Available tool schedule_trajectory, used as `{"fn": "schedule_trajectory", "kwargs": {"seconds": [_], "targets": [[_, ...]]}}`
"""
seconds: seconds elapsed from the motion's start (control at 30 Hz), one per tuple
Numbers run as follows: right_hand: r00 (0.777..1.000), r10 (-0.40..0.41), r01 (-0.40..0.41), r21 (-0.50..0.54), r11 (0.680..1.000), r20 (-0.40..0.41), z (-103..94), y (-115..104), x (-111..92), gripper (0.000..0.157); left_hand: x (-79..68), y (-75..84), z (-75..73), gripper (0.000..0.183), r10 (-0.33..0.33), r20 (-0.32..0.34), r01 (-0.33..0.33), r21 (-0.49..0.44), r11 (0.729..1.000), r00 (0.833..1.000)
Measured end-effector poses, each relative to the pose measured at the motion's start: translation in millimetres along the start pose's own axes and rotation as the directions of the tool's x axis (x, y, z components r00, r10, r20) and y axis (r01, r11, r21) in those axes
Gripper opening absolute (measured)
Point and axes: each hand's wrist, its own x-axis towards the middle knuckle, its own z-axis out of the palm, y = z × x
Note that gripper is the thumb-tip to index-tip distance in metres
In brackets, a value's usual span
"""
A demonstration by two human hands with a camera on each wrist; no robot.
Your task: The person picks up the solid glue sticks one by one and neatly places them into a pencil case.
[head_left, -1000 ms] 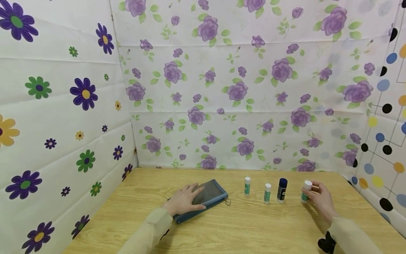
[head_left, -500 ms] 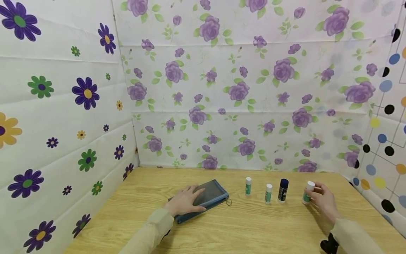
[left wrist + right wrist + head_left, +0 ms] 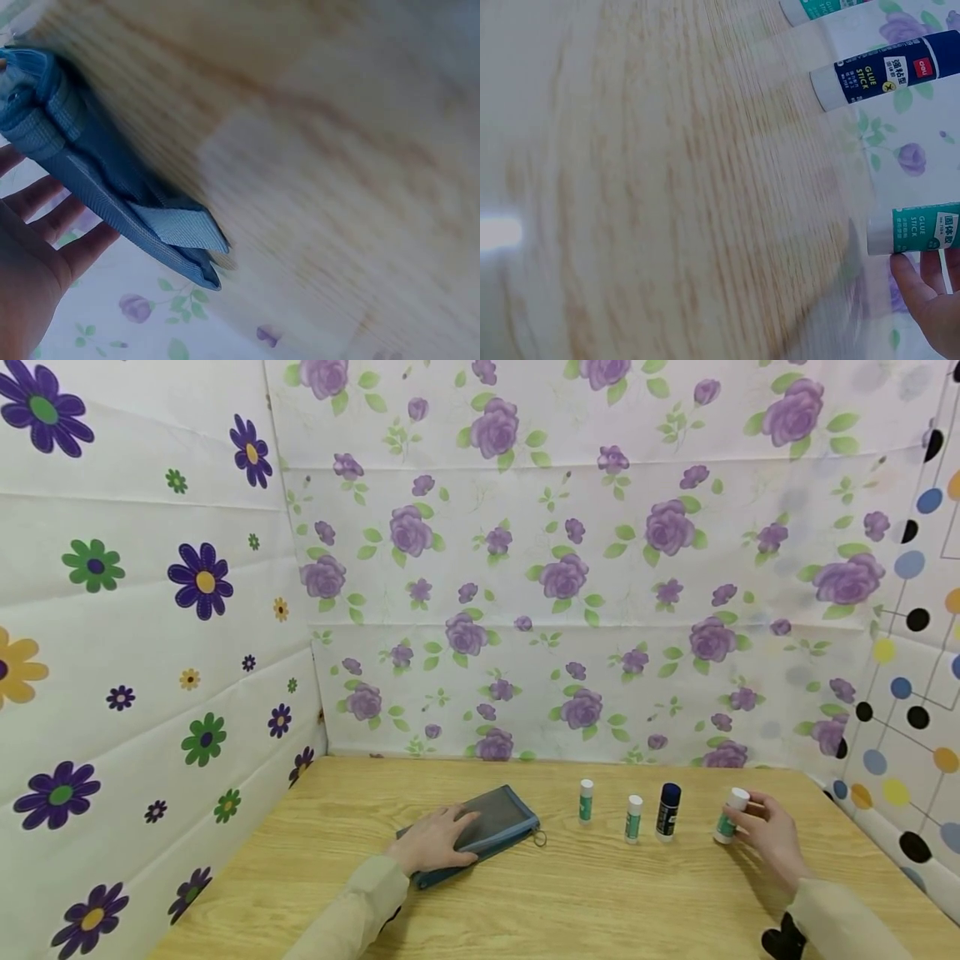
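On the left of the table my left hand (image 3: 435, 842) rests on a blue zip pouch (image 3: 498, 814) with a dark mesh top, fingers spread across it. The left wrist view shows the pouch's side edge and a fabric tab (image 3: 180, 226), with fingers (image 3: 56, 221) beyond it. At the right, my right hand (image 3: 772, 837) pinches a white-capped green glue stick (image 3: 731, 817) between thumb and fingers, its top leaning slightly right. Close to its left stands a dark blue glue stick (image 3: 667, 812), labelled in the right wrist view. Part of the pouch is hidden under my left hand.
Two more white-capped green glue sticks stand upright: a nearer one (image 3: 633, 818) beside the dark blue one, and one farther back (image 3: 586, 802). A metal ring (image 3: 540, 837) hangs off the pouch's right corner. Patterned cloth walls (image 3: 465, 693) border the wooden table (image 3: 570, 902).
My right hand has shifted slightly right with the green glue stick, which leans a bit more. My left hand's fingers have drawn back slightly on the pouch.
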Motion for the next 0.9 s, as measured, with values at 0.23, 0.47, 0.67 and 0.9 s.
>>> {"fn": "schedule_trajectory", "kwargs": {"seconds": [0.23, 0.47, 0.67, 0.9], "targets": [[0.995, 0.089, -0.088, -0.016, 0.996, 0.055, 3.5, -40, -19, 0.068, 0.3, -1.6, 0.9, 0.059, 0.012, -0.024, -0.013, -0.017, 1.0, 1.0], [0.999, 0.027, -0.027, -0.002, 1.0, 0.029, -7.9, 0, 5, 0.077, -0.3, -4.6, 4.2, 0.054, 0.009, -0.052, -0.013, -0.075, 0.997, 0.999], [0.998, 0.049, -0.053, 0.107, 0.993, 0.039, -17.2, 3, 10, 0.059, -1.9, -4.6, 3.4, 0.049, 0.013, -0.061, -0.022, -0.147, 0.989, 0.998], [0.999, 0.051, -0.052, 0.102, 0.993, 0.011, -17.9, 6, 18, 0.064, -2.0, -6.2, 3.2, 0.042, 0.027, -0.068, -0.042, -0.229, 0.973, 0.997]]}}
